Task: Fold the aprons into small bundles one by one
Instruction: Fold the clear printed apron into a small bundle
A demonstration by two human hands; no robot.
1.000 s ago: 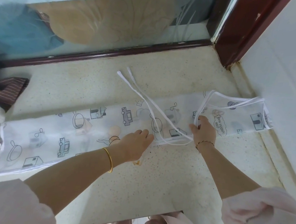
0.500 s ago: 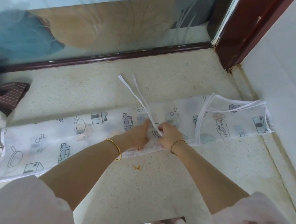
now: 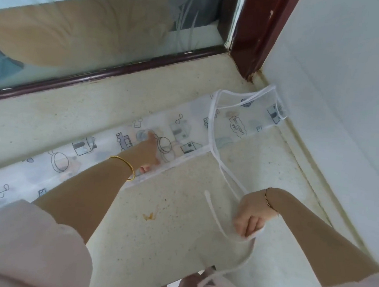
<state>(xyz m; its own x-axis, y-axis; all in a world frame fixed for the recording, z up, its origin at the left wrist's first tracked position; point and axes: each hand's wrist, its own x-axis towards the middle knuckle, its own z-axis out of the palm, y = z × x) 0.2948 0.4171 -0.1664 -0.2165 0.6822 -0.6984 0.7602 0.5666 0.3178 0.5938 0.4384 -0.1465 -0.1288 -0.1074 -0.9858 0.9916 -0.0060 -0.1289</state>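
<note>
The right hand (image 3: 252, 216), which met the left at the strip's middle a moment ago, has drawn the ties (image 3: 225, 175) from 12 o'clock down to 4 o'clock and grips them in a fist. The left hand (image 3: 151, 150) lies flat, fingers straight, pinning the apron (image 3: 123, 141), a long folded strip across the bench (image 3: 175, 223) from 8 to 2 o'clock. The strip now looks ready for bundling. An upside-down bubble (image 3: 238, 127) seems to read "Happy and"; the rest is illegible.

The apron (image 3: 180, 128) runs off the left edge; its translucent fold half veils the left hand (image 3: 149, 149); the ties (image 3: 214, 216) blur below the right hand (image 3: 251, 210)
</note>
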